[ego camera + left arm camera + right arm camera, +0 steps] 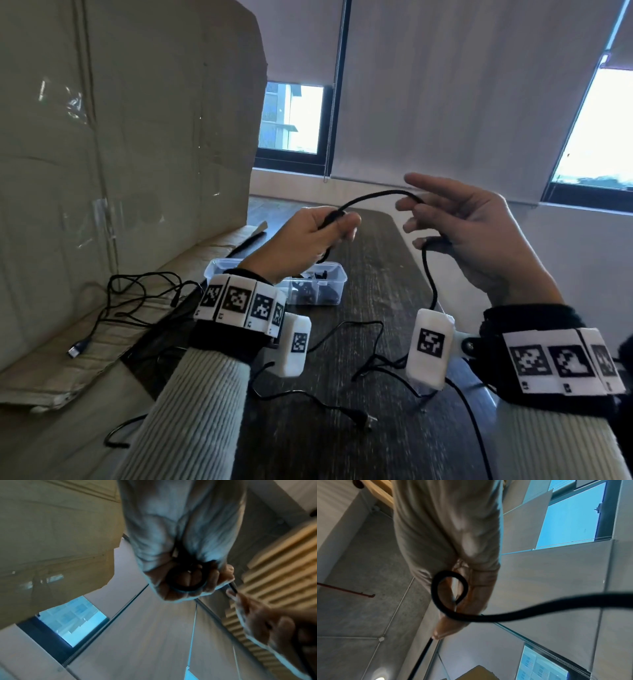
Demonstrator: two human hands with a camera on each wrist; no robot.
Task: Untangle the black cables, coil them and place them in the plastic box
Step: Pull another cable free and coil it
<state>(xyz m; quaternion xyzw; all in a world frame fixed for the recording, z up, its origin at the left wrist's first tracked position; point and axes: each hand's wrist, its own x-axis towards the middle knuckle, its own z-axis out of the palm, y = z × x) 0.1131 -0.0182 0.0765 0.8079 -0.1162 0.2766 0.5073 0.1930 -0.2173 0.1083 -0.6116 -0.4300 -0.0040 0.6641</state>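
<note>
a black cable (373, 196) is held up in the air between both hands. the left hand (308, 236) is curled round a small coil of it, seen in the left wrist view as a ring (186, 580) gripped in the closed fingers. from that fist the cable arcs toward 3 o'clock to the right hand (479, 233), whose upper fingers are spread and relaxed while the lower fingers and thumb appear to pinch the cable near the palm; in the right wrist view a loop (450, 588) is seen lying against those fingers. from the right hand the loose length drops toward 6 o'clock and trails onto the table (359, 438).

the span between the hands runs roughly from 9 to 3 o'clock, so the next wrap is judged to call for the right hand carrying its slack leftward to the coil. the left hand is the nearer one to the plastic box (329, 277), which lies just below and beyond that wrist, at about 6 o'clock from the fist, with dark cables already seen inside.

further out, another thin cable (342, 407) with a plug sprawls on the table beneath the wrists, and it is judged that the hanging tail could snag it. a second tangle (137, 294) with a usb plug rests on flattened cardboard (102, 335) at 8 o'clock, below a tall cardboard sheet (120, 137).
</note>
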